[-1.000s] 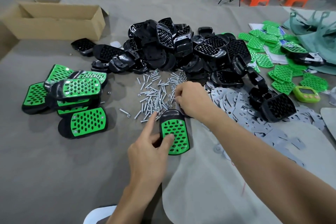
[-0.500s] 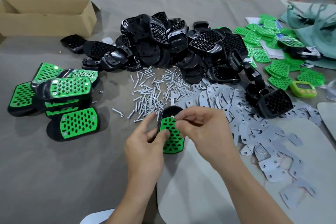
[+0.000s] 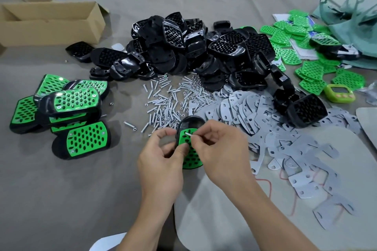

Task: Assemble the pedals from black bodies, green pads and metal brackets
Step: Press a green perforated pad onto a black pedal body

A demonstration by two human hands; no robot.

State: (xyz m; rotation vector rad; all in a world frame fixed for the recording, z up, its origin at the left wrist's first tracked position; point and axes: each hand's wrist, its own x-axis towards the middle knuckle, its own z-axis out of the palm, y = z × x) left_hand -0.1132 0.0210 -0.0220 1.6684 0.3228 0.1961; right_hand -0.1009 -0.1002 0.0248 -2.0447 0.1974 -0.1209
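A black pedal body with a green pad [image 3: 190,157] on it lies on the table in front of me. My left hand [image 3: 163,157] holds its left side, thumb on the pad. My right hand [image 3: 220,149] pinches a small silver screw [image 3: 188,134] over the pad's upper end. Behind lie a heap of black bodies [image 3: 193,47], loose screws and nuts [image 3: 169,102], grey metal brackets [image 3: 275,128] to the right, and green pads [image 3: 306,61] far right.
Several finished green-and-black pedals [image 3: 69,108] are stacked at the left. An open cardboard box [image 3: 51,22] stands at the back left. A green timer [image 3: 339,92] lies at the right. A grey mat [image 3: 224,199] lies under my right arm.
My right hand came back from the screw pile with a screw and now holds it over the pad. My left hand kept hold of the pedal.
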